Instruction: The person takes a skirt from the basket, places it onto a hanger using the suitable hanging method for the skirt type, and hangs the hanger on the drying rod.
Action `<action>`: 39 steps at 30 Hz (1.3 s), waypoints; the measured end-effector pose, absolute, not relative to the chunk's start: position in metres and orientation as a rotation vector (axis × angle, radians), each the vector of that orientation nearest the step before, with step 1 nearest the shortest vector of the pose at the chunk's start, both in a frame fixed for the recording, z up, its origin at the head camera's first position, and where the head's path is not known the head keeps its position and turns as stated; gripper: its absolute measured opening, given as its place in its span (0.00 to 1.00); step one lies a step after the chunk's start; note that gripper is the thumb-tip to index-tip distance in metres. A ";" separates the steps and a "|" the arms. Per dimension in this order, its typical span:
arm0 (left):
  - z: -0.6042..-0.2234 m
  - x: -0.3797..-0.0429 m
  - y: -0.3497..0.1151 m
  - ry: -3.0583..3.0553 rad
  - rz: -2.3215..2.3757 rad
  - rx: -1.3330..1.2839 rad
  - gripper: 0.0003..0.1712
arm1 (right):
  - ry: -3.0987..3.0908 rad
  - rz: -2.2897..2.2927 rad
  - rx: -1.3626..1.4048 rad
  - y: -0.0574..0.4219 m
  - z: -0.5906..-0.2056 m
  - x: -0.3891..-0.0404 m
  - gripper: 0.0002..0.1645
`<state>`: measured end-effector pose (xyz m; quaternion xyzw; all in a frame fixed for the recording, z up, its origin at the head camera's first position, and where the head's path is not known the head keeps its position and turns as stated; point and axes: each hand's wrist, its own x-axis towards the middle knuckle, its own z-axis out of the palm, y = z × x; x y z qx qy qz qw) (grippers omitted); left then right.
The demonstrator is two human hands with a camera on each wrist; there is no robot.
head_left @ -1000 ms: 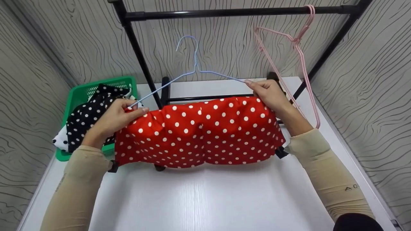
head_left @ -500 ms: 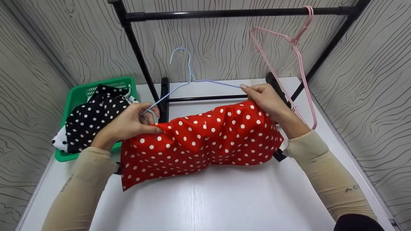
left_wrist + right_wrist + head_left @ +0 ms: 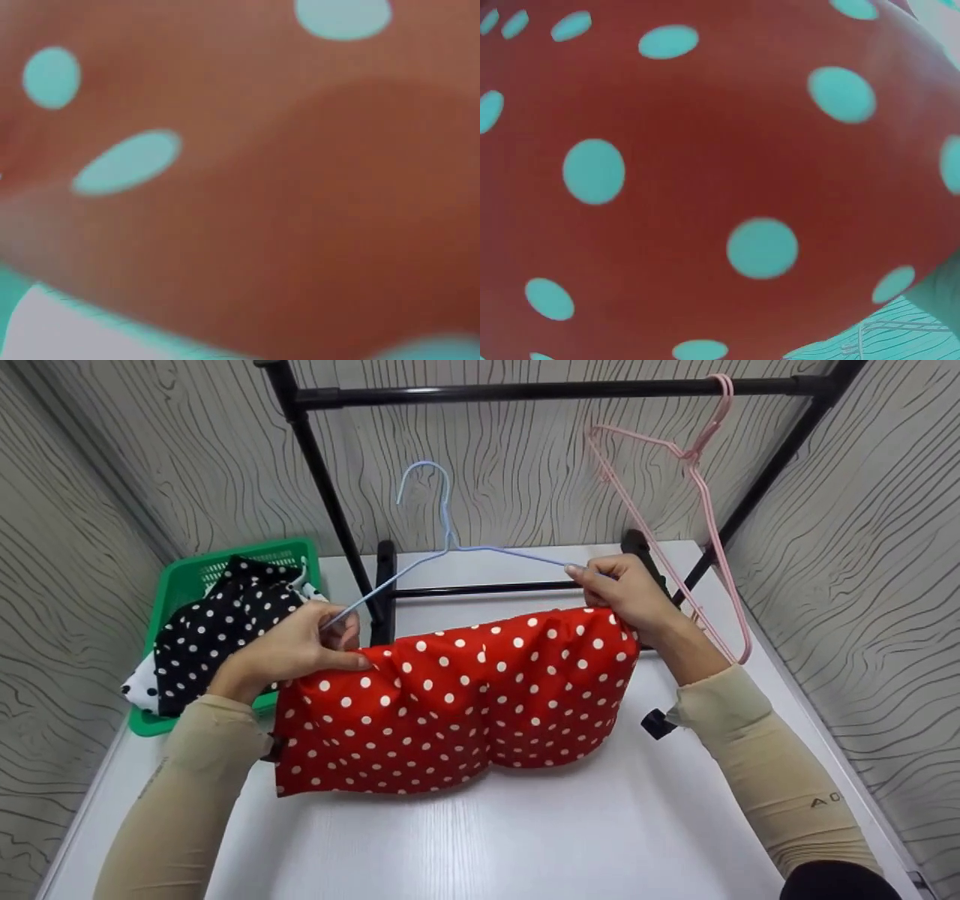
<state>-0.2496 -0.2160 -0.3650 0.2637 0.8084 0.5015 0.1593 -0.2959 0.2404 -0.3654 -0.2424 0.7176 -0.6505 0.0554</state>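
White desk [image 3: 465,844]. Right grip [image 3: 628,594] pinches pale-blue wire hanger [image 3: 446,514]; left grip [image 3: 289,643], red white-dotted cloth [image 3: 457,709] below it. Best held level.

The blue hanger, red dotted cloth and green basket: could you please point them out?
Blue hanger [image 3: 448,531], head view: neck below hook.
Red dotted cloth [image 3: 454,712], head view: front middle.
Green basket [image 3: 171,587], head view: left wall.

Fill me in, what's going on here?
A person's left hand and right hand hold a blue hanger, one on each arm, with a red cloth hanging just below. The frames don't settle whether the cloth is on the hanger. Its hook is free of the rack, where pink hangers hang. Other cloths sit in the basket.
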 end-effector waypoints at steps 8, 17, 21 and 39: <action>-0.373 -0.249 -0.228 2.284 1.409 0.721 0.22 | 2.304 -1.903 -0.663 0.248 -0.370 -0.292 0.31; -0.372 -0.247 -0.231 2.304 1.405 0.735 0.20 | 2.360 -1.828 -0.563 0.249 -0.367 -0.285 0.33; -0.370 -0.244 -0.228 2.315 1.443 0.753 0.19 | 2.400 -1.718 -0.653 0.253 -0.359 -0.281 0.28; -0.367 -0.243 -0.198 2.663 1.454 0.668 0.19 | 2.591 -1.771 -0.842 0.252 -0.339 -0.224 0.22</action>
